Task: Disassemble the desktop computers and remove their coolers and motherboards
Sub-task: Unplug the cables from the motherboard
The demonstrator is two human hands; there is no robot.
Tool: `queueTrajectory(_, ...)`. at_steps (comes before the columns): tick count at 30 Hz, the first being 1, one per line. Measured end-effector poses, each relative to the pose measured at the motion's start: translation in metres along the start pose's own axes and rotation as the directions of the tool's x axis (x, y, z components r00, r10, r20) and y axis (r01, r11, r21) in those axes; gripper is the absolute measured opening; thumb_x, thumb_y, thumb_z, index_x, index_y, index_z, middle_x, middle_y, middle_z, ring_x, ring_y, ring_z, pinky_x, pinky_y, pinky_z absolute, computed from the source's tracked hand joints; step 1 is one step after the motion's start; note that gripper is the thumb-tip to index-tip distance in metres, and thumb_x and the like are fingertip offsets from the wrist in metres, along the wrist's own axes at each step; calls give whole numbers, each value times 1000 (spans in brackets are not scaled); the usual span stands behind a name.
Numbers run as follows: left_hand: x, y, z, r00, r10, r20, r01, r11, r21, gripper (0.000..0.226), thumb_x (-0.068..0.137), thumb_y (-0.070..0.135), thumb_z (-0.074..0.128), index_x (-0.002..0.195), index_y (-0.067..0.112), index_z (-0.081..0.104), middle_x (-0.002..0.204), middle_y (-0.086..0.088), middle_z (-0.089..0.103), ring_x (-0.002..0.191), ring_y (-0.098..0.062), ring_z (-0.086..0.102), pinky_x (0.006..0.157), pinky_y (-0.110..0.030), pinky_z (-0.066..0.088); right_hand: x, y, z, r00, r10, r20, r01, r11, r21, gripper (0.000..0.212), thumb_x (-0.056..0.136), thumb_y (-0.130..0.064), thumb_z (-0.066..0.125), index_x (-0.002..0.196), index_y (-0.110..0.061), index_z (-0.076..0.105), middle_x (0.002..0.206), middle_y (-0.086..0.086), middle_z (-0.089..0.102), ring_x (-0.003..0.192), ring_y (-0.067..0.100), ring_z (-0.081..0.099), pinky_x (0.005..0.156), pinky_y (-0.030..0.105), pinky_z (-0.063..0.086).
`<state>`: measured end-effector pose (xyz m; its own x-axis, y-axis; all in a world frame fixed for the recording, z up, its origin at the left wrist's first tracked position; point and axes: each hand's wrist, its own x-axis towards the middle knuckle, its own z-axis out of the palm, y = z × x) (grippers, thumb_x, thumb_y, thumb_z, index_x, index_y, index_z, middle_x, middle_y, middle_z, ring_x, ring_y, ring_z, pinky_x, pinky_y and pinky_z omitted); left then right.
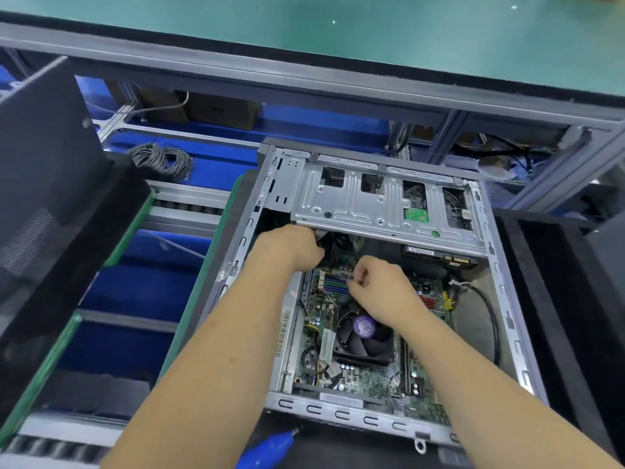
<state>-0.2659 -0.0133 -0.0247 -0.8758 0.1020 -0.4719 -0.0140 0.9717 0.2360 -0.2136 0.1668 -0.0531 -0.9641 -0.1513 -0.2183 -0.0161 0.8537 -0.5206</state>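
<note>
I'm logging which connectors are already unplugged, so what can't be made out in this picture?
All in the head view:
- What the left hand grips: its fingers reach under the drive cage, which hides them.
- What the right hand pinches: too small, covered by the fingers.
- Motherboard connectors: partly behind both forearms.
- Cooler fan label: blurred.
- Blue tool: cut off by the bottom edge.

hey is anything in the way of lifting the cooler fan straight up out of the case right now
Yes. The right forearm crosses over the cooler fan, with the right hand working just beyond it on the motherboard. The drive cage overhangs only the far end, where the left hand reaches, not the fan.
</note>
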Motion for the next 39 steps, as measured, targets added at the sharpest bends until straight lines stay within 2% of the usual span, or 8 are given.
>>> queueTrajectory(6, -6, 4, -3, 999, 50, 20, -49, 998, -47, 36, 99, 39, 45, 113, 12, 65, 94, -7, 66, 92, -29, 60, 88, -37, 50, -23, 14, -18, 940, -79, 333, 122, 986, -110, 34, 96, -51, 53, 113, -26, 67, 108, -5, 67, 97, 15, 61, 87, 34, 50)
queueTrajectory(9, -13, 9, -5, 999, 24, -43, -18, 988, 152, 26, 99, 42, 41, 92, 22, 55, 96, -3, 61, 86, -26, 56, 79, -36, 45, -33, 1, -18, 944, -243, 225, 273, 955, -114, 40, 98, -46, 51, 133, -28, 58, 122, -3, 60, 117, 20, 51, 102, 41, 43)
queueTrajectory(12, -22, 12, -12, 996, 73, -52, -59, 971, 233, 30, 99, 37, 41, 77, 19, 49, 84, 5, 56, 78, -20, 56, 72, -34, 41, -39, -27, -15, 812, -480, 331, 565, 788, -244, 51, 91, -58, 54, 136, -34, 55, 133, -4, 51, 132, 20, 32, 114, 52, 25)
queueTrajectory(16, -39, 23, -8, 929, 347, -125, -325, 931, 169, 26, 97, 33, 42, 80, 22, 58, 79, 5, 60, 76, -22, 59, 64, -32, 43, -48, -49, 7, 682, -353, 640, 697, 577, -426, 47, 84, -54, 65, 123, -28, 66, 142, 3, 46, 137, 26, 28, 115, 66, 8)
queueTrajectory(20, -41, 25, 3, 828, 494, -267, -447, 868, 217, 22, 95, 31, 43, 101, 29, 64, 86, 6, 62, 82, -23, 58, 67, -34, 44, -41, -49, 6, 723, -458, 517, 683, 580, -443, 26, 94, -40, 59, 107, -21, 71, 113, 1, 61, 120, 26, 44, 105, 48, 31)
queueTrajectory(28, -32, 16, -1, 927, 343, -149, -370, 903, -218, 23, 92, 28, 51, 100, 27, 72, 87, 11, 69, 79, -12, 64, 76, -39, 57, -39, -26, 4, 801, -499, 331, 595, 727, -343, 35, 87, -62, 58, 93, -31, 74, 92, -12, 60, 106, 16, 44, 97, 42, 24)
queueTrajectory(33, -31, 16, -2, 923, 375, -86, -383, 877, -290, 26, 89, 25, 52, 108, 28, 70, 87, 8, 69, 81, -12, 63, 73, -34, 54, -18, -25, -1, 960, -279, -17, 224, 805, -549, 41, 93, -58, 52, 117, -30, 69, 122, -4, 53, 121, 25, 35, 101, 46, 23)
queueTrajectory(39, -27, 15, -1, 946, 323, -39, -323, 917, -235, 43, 85, 20, 53, 124, 29, 67, 88, 17, 62, 87, -9, 62, 82, -35, 55, -19, -25, 10, 934, -312, 173, 343, 920, -190, 69, 80, -46, 71, 139, -15, 53, 139, 8, 45, 137, 27, 28, 120, 39, -3)
